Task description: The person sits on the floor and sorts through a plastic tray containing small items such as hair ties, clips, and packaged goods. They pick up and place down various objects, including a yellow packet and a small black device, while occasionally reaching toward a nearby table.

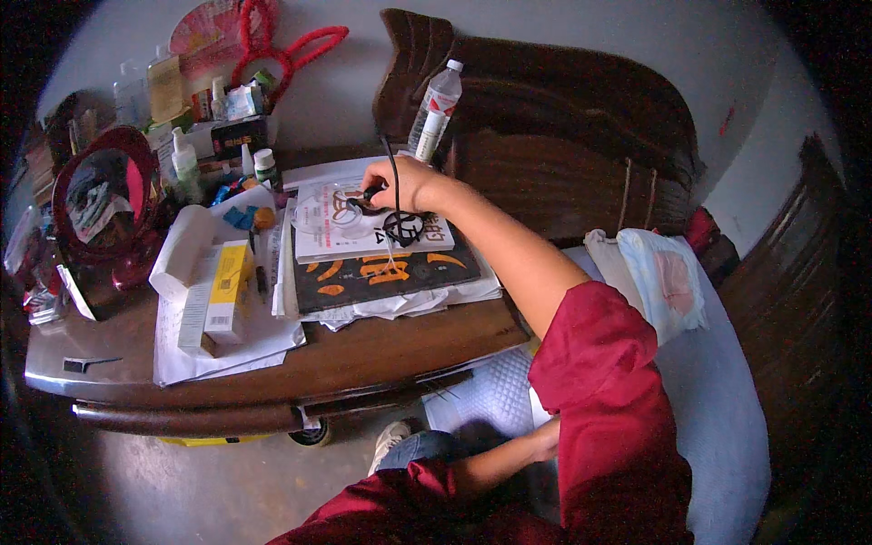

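My right hand [409, 185] reaches over a stack of books on the dark wooden desk, its fingers closed on a small black object with a black cable [396, 170]. Part of the cable lies coiled on the white book [310, 248]. Beneath that book lies a black book with orange characters [436, 272], on top of loose papers. Clear plastic packaging [327, 212] rests on the white book, left of my fingers. My left hand [545, 439] is low beside the bed, partly hidden by my red right sleeve; whether it holds anything does not show.
A plastic water bottle [443, 92] and a small white bottle [429, 136] stand behind the books. Left are a yellow and white box [228, 286], a white roll [178, 252], a round mirror [102, 194] and a pump bottle [184, 160]. Folded cloths [654, 279] lie on the bed [715, 409].
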Demonstrator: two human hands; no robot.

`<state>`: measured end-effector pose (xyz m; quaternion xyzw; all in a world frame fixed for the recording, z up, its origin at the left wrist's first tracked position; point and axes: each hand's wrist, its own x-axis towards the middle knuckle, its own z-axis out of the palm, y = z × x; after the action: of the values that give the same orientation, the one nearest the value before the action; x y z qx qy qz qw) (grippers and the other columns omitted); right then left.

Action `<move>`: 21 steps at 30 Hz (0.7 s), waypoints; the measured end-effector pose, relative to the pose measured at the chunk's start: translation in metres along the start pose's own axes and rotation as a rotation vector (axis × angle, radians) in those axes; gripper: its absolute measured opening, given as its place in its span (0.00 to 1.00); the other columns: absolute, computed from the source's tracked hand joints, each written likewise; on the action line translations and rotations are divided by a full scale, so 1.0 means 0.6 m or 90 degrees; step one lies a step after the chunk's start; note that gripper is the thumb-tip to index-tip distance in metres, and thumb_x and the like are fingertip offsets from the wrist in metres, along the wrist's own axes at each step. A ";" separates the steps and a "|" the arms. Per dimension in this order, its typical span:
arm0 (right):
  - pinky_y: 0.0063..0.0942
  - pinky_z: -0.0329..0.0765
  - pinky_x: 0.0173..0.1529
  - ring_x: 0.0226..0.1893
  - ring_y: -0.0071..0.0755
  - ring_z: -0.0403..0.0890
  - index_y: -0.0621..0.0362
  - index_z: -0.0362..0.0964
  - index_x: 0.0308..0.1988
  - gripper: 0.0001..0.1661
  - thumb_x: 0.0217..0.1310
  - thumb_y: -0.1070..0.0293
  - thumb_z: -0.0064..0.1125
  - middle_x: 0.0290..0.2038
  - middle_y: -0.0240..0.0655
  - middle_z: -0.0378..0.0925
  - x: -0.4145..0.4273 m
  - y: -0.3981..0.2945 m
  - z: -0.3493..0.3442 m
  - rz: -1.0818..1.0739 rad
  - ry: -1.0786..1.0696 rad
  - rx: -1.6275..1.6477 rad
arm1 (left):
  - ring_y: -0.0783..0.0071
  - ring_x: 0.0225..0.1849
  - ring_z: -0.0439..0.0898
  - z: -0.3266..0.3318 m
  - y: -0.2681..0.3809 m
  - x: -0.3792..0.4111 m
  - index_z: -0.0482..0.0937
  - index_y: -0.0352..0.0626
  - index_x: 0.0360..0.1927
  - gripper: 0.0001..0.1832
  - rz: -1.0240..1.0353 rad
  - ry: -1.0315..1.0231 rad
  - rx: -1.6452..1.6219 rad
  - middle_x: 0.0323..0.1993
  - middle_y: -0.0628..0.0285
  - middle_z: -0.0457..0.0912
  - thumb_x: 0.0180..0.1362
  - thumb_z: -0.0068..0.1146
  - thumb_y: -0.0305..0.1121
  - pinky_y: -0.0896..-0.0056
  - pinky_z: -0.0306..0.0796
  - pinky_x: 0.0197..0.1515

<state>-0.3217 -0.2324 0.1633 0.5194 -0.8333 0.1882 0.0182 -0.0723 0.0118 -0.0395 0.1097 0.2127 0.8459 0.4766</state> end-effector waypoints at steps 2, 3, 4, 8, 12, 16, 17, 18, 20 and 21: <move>0.31 0.74 0.42 0.37 0.39 0.80 0.60 0.74 0.38 0.18 0.44 0.66 0.66 0.34 0.42 0.80 -0.010 -0.004 -0.015 0.010 0.028 -0.009 | 0.69 0.49 0.78 -0.003 -0.003 0.001 0.62 0.47 0.62 0.26 -0.005 -0.002 0.004 0.58 0.61 0.71 0.63 0.47 0.44 0.65 0.72 0.53; 0.32 0.74 0.42 0.37 0.39 0.80 0.60 0.74 0.38 0.18 0.44 0.66 0.66 0.34 0.42 0.80 -0.017 0.002 -0.024 0.016 0.042 -0.017 | 0.69 0.49 0.78 -0.004 -0.006 0.005 0.62 0.47 0.63 0.26 -0.008 -0.008 0.005 0.58 0.61 0.71 0.63 0.47 0.44 0.65 0.72 0.53; 0.33 0.74 0.41 0.37 0.39 0.80 0.62 0.72 0.37 0.18 0.45 0.67 0.66 0.34 0.43 0.80 -0.031 0.012 -0.037 -0.006 0.092 -0.018 | 0.69 0.49 0.78 -0.005 -0.011 0.012 0.61 0.47 0.63 0.26 -0.013 -0.018 0.006 0.58 0.61 0.71 0.64 0.47 0.44 0.65 0.72 0.53; 0.29 0.76 0.37 0.29 0.31 0.79 0.62 0.71 0.37 0.13 0.50 0.70 0.63 0.30 0.39 0.78 -0.151 -0.028 -0.124 0.024 0.276 -0.018 | 0.71 0.43 0.81 0.003 -0.003 0.000 0.65 0.46 0.59 0.25 -0.012 0.004 0.054 0.55 0.59 0.74 0.64 0.46 0.48 0.68 0.75 0.47; 0.16 0.72 0.31 0.27 0.17 0.76 0.62 0.70 0.44 0.14 0.57 0.72 0.59 0.30 0.29 0.75 -0.378 -0.101 -0.175 0.188 0.247 0.287 | 0.56 0.40 0.82 0.032 0.045 -0.024 0.60 0.48 0.60 0.33 0.034 -0.042 -0.079 0.46 0.48 0.78 0.61 0.39 0.62 0.63 0.80 0.37; 0.18 0.72 0.37 0.32 0.19 0.75 0.62 0.68 0.50 0.21 0.55 0.74 0.58 0.35 0.31 0.76 -0.656 -0.178 -0.172 0.469 0.303 0.336 | 0.51 0.41 0.82 0.049 0.042 -0.004 0.58 0.54 0.62 0.37 0.043 -0.102 -0.087 0.49 0.44 0.76 0.59 0.26 0.69 0.64 0.80 0.35; 0.19 0.72 0.38 0.32 0.20 0.75 0.61 0.67 0.51 0.22 0.54 0.75 0.56 0.36 0.33 0.77 -0.713 -0.193 -0.164 0.540 0.346 0.326 | 0.51 0.42 0.82 0.060 0.041 -0.003 0.58 0.54 0.63 0.38 0.026 -0.108 -0.100 0.49 0.43 0.75 0.59 0.24 0.69 0.64 0.79 0.34; 0.19 0.72 0.37 0.33 0.21 0.76 0.61 0.66 0.50 0.21 0.54 0.75 0.56 0.36 0.34 0.77 -0.763 -0.201 -0.141 0.566 0.438 0.310 | 0.51 0.42 0.81 0.060 0.034 -0.001 0.58 0.54 0.63 0.38 0.018 -0.107 -0.094 0.50 0.43 0.75 0.59 0.24 0.70 0.65 0.79 0.34; 0.22 0.74 0.40 0.37 0.23 0.77 0.61 0.67 0.47 0.19 0.53 0.75 0.59 0.37 0.35 0.77 -0.836 -0.221 -0.110 0.619 0.527 0.356 | 0.50 0.43 0.81 0.057 0.021 -0.006 0.58 0.54 0.63 0.39 0.011 -0.099 -0.075 0.51 0.43 0.75 0.59 0.23 0.70 0.66 0.79 0.35; 0.24 0.75 0.41 0.38 0.25 0.78 0.61 0.67 0.46 0.19 0.53 0.75 0.60 0.37 0.36 0.77 -0.865 -0.230 -0.093 0.646 0.573 0.375 | 0.50 0.43 0.81 0.056 0.011 -0.004 0.58 0.54 0.63 0.38 0.011 -0.109 -0.067 0.51 0.43 0.75 0.59 0.22 0.70 0.66 0.79 0.35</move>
<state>0.0279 0.1781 0.1386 -0.0734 -0.7980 0.5841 0.1287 -0.0627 0.0154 -0.0065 0.1585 0.1255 0.8475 0.4907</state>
